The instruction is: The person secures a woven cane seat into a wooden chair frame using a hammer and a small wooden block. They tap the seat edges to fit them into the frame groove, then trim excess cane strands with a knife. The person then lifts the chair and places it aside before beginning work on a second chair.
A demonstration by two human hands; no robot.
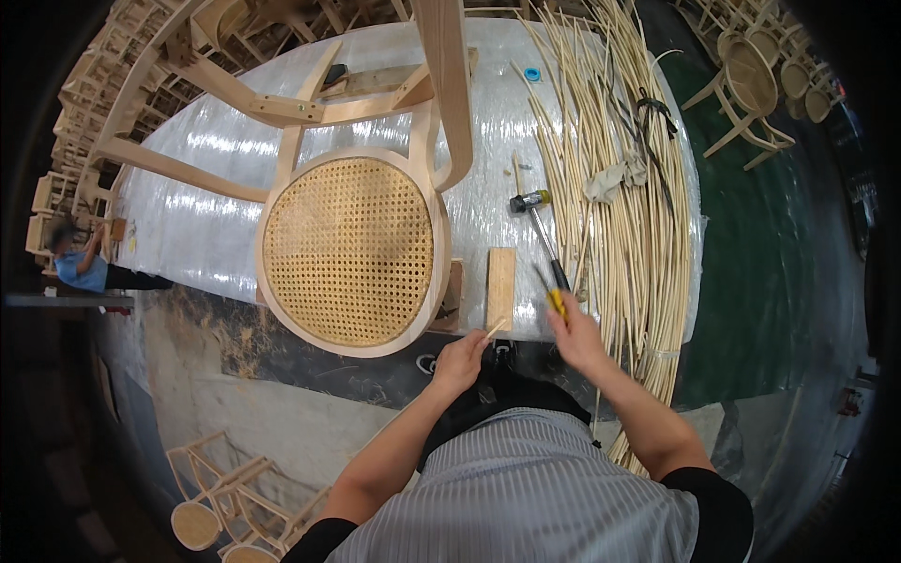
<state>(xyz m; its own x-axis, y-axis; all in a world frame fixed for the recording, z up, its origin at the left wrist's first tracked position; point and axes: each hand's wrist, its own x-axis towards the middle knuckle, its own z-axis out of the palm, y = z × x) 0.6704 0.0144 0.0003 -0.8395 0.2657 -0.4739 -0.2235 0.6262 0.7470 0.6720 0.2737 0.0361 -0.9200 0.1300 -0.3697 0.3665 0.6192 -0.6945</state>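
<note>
My left hand (458, 364) is closed on a thin rattan strip (496, 327), whose tip lies over the near end of a flat wooden block (501, 278). My right hand (579, 340) grips a yellow-handled tool (557, 302) with a thin dark blade pointing away from me; its exact kind is unclear. Just beyond that hand lies a mallet (531, 201) with a black and yellow head, its handle toward me. Left of the block, a wooden chair with a round woven cane seat (347, 251) rests on the plastic-covered table (206, 225).
A long bundle of rattan strips (624, 244) runs along the table's right side, with a crumpled cloth (615, 181) on it. A blue tape roll (532, 74) sits farther back. Chairs (751, 80) stand at the far right, others lower left. Another person (83, 263) works at far left.
</note>
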